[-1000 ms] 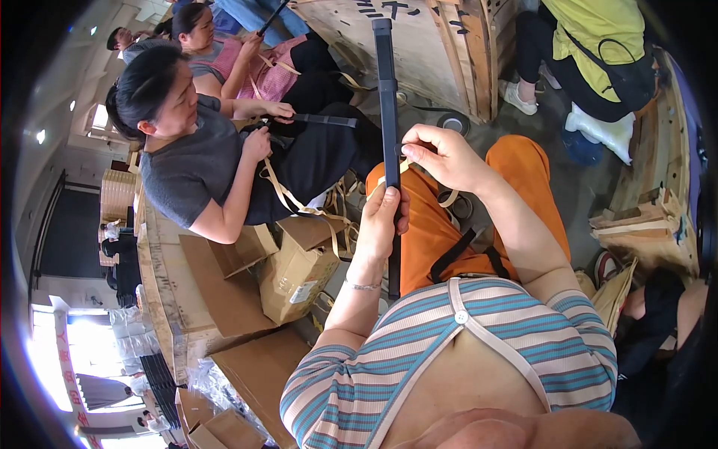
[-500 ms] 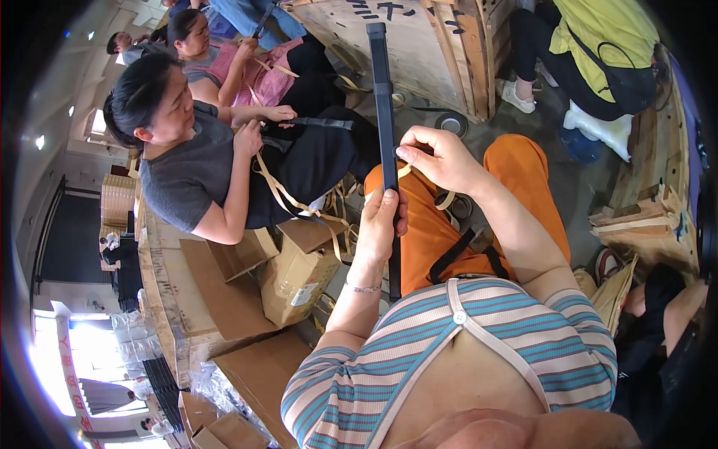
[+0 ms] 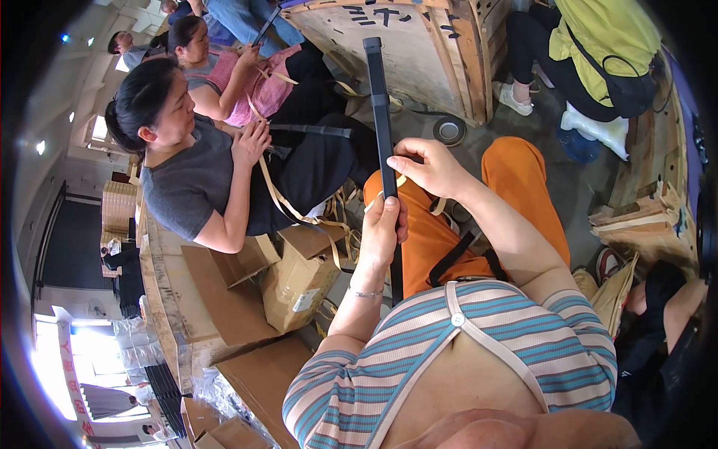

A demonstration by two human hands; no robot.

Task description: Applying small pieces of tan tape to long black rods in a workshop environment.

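A long, flat black bar [image 3: 379,105] stands almost upright above my lap, its far end pointing away from me. My left hand [image 3: 383,228] is closed around its lower part, thumb lying along the face. Just above, my right hand [image 3: 435,168] is closed, its thumb pressed at the bar's right edge. A narrow pale yellow strip [image 3: 402,180] shows between the right fingers and the bar; the fingertips partly hide it. More of that strip hangs beneath the right hand, over my orange trousers.
Left of me a co-worker [image 3: 183,165] sits with a similar black bar and yellow strips. Open cardboard boxes [image 3: 303,280] stand at my left. A black tape roll [image 3: 449,132] lies on the floor before a wooden crate [image 3: 389,63]. Another crate [image 3: 647,232] stands at right.
My right hand has shifted left and slightly down, bringing its thumb against the bar. The bar's far end has dipped a little toward me. The nearest co-worker's hands have come together.
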